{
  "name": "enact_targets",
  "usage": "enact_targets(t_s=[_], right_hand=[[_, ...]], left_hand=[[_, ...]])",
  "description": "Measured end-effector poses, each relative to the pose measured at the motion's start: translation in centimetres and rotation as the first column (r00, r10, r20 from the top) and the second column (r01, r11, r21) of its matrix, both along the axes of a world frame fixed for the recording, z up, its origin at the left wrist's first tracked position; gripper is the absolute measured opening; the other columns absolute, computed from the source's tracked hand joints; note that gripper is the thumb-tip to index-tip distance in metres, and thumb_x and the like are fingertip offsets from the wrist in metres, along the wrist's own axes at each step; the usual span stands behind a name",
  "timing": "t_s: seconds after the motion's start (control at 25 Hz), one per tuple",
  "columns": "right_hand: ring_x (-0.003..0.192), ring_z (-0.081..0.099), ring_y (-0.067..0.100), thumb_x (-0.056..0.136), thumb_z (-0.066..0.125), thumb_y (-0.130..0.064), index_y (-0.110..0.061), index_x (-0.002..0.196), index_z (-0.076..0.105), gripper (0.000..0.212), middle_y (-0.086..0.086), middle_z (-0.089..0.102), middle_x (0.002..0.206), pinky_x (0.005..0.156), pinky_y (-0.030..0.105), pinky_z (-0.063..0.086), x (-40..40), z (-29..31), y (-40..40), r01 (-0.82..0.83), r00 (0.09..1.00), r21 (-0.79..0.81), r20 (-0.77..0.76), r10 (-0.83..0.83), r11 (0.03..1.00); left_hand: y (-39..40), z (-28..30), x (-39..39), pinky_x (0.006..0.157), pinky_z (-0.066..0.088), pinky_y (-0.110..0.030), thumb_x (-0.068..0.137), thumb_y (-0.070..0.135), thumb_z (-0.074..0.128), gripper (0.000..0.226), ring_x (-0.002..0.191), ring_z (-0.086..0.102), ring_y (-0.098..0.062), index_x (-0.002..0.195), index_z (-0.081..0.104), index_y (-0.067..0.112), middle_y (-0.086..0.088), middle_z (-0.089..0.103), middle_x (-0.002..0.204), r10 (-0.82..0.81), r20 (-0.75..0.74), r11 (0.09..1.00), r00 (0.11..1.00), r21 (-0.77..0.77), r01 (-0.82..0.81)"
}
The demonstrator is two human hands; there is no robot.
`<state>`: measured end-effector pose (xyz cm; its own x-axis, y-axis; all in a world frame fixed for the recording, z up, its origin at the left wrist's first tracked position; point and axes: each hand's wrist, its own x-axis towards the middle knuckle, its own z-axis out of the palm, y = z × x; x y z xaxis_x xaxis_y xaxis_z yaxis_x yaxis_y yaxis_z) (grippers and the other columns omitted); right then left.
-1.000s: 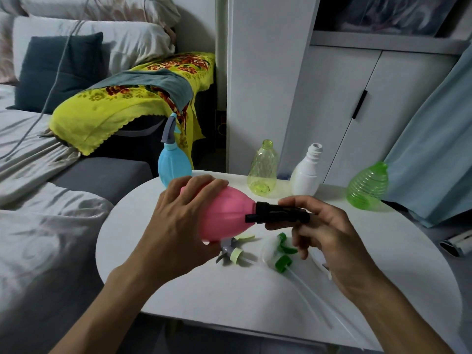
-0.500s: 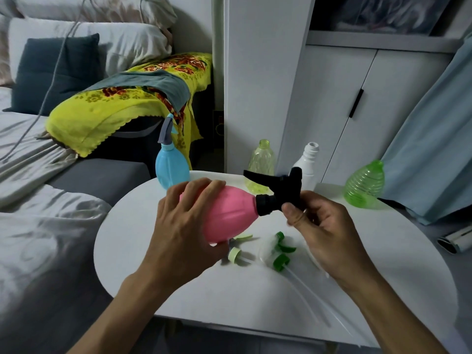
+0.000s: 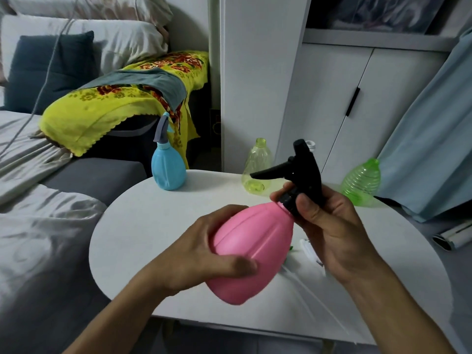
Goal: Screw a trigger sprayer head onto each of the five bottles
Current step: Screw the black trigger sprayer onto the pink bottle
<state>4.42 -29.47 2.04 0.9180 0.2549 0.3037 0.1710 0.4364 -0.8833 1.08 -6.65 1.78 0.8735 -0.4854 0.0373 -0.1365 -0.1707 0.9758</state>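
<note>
My left hand (image 3: pixel 204 254) grips the body of a pink bottle (image 3: pixel 251 249), tilted with its neck up and to the right above the white round table (image 3: pixel 143 226). A black trigger sprayer head (image 3: pixel 301 172) sits on its neck, and my right hand (image 3: pixel 329 228) pinches the black collar. A blue bottle (image 3: pixel 168 169) with a grey sprayer head stands at the table's back left. A clear yellow bottle (image 3: pixel 258 167) and a ribbed green bottle (image 3: pixel 362 183) stand open at the back. A white bottle's neck (image 3: pixel 310 144) peeks from behind the black head.
Loose sprayer parts and a dip tube (image 3: pixel 306 247) lie on the table under my right hand, mostly hidden. A grey sofa with a yellow cloth (image 3: pixel 102 111) is to the left, a white cabinet (image 3: pixel 332 98) behind, a blue curtain (image 3: pixel 429 149) at right.
The pink bottle has swung from lying sideways to tilted neck-up and nearer to me. The black head turned from pointing right to upright, and my right hand shifted down to its collar.
</note>
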Motion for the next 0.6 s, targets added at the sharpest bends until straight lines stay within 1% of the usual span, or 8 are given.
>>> enact_targets(t_s=[0.12, 0.24, 0.32, 0.4, 0.44, 0.48, 0.52, 0.6], right_hand=[[0.099, 0.071, 0.025, 0.079, 0.079, -0.029, -0.01, 0.104, 0.076, 0.032, 0.013, 0.077, 0.101, 0.084, 0.03, 0.054, 0.1, 0.3, -0.9, -0.161, 0.987, 0.001, 0.008, 0.161, 0.987], [0.1, 0.071, 0.024, 0.084, 0.074, -0.027, -0.008, 0.108, 0.073, 0.031, 0.013, 0.076, 0.105, 0.085, 0.032, 0.054, 0.1, 0.2, -1.2, -0.265, 0.964, 0.037, -0.019, 0.266, 0.963], [0.099, 0.071, 0.024, 0.081, 0.077, -0.03, -0.012, 0.104, 0.076, 0.029, 0.012, 0.077, 0.102, 0.084, 0.032, 0.055, 0.2, 0.1, -1.0, -0.218, 0.975, 0.023, -0.046, 0.219, 0.976], [0.094, 0.073, 0.027, 0.067, 0.087, -0.038, -0.014, 0.095, 0.078, 0.038, 0.013, 0.078, 0.095, 0.081, 0.033, 0.057, 0.3, -0.4, -0.6, -0.043, 0.993, -0.069, -0.109, 0.035, 0.997], [0.091, 0.072, 0.028, 0.058, 0.09, -0.045, -0.014, 0.091, 0.079, 0.046, 0.013, 0.078, 0.092, 0.081, 0.037, 0.057, 0.4, -0.9, -0.3, 0.081, 0.986, -0.155, -0.132, -0.101, 0.985], [0.09, 0.071, 0.029, 0.053, 0.09, -0.05, -0.016, 0.089, 0.079, 0.05, 0.011, 0.078, 0.091, 0.081, 0.041, 0.057, 0.4, -1.4, 0.0, 0.196, 0.963, -0.232, -0.135, -0.231, 0.953], [0.09, 0.07, 0.029, 0.055, 0.087, -0.052, -0.019, 0.088, 0.079, 0.047, 0.009, 0.078, 0.09, 0.08, 0.042, 0.056, 0.3, -1.9, 0.5, 0.26, 0.943, -0.264, -0.138, -0.304, 0.929], [0.095, 0.07, 0.024, 0.071, 0.077, -0.044, -0.021, 0.092, 0.079, 0.031, 0.007, 0.078, 0.097, 0.079, 0.036, 0.055, 0.1, -2.3, 1.4, 0.224, 0.95, -0.186, -0.178, -0.257, 0.957]], left_hand=[[0.1, 0.6, -0.2, 0.069, 0.057, -0.027, 0.066, 0.038, 0.073, 0.054, 0.093, 0.07, -0.02, 0.12, 0.064, 0.039, 0.001, 0.072, 0.107, -0.218, -0.257, 0.966, 0.942, -0.192, 0.172], [0.4, 1.0, -0.6, 0.068, 0.058, -0.025, 0.063, 0.047, 0.081, 0.052, 0.084, 0.073, -0.016, 0.113, 0.072, 0.032, -0.001, 0.076, 0.099, -0.382, -0.429, 0.894, 0.819, -0.395, 0.211], [0.2, 0.8, -0.6, 0.072, 0.06, -0.029, 0.062, 0.049, 0.081, 0.055, 0.089, 0.072, -0.017, 0.114, 0.07, 0.035, 0.0, 0.074, 0.104, -0.328, -0.411, 0.924, 0.851, -0.328, 0.197], [-0.5, -0.2, -0.6, 0.074, 0.061, -0.03, 0.058, 0.053, 0.08, 0.067, 0.097, 0.069, -0.016, 0.121, 0.057, 0.046, 0.01, 0.067, 0.113, -0.051, -0.139, 0.997, 0.989, 0.045, 0.058], [-1.0, -0.8, -0.8, 0.072, 0.061, -0.027, 0.056, 0.06, 0.079, 0.074, 0.098, 0.066, -0.013, 0.122, 0.048, 0.052, 0.018, 0.06, 0.114, 0.083, 0.095, 0.965, 0.992, 0.24, -0.104], [-1.6, -1.5, -1.0, 0.072, 0.061, -0.024, 0.054, 0.068, 0.076, 0.08, 0.097, 0.063, -0.009, 0.124, 0.039, 0.053, 0.024, 0.054, 0.115, 0.154, 0.319, 0.895, 0.935, 0.356, -0.269], [-2.1, -2.2, -1.2, 0.073, 0.06, -0.022, 0.053, 0.074, 0.071, 0.086, 0.097, 0.06, -0.007, 0.127, 0.034, 0.052, 0.026, 0.048, 0.116, 0.183, 0.449, 0.843, 0.875, 0.386, -0.375], [-2.5, -2.8, -1.2, 0.072, 0.059, -0.019, 0.051, 0.08, 0.068, 0.09, 0.098, 0.058, -0.005, 0.128, 0.03, 0.054, 0.028, 0.046, 0.115, 0.228, 0.464, 0.854, 0.856, 0.328, -0.405]])
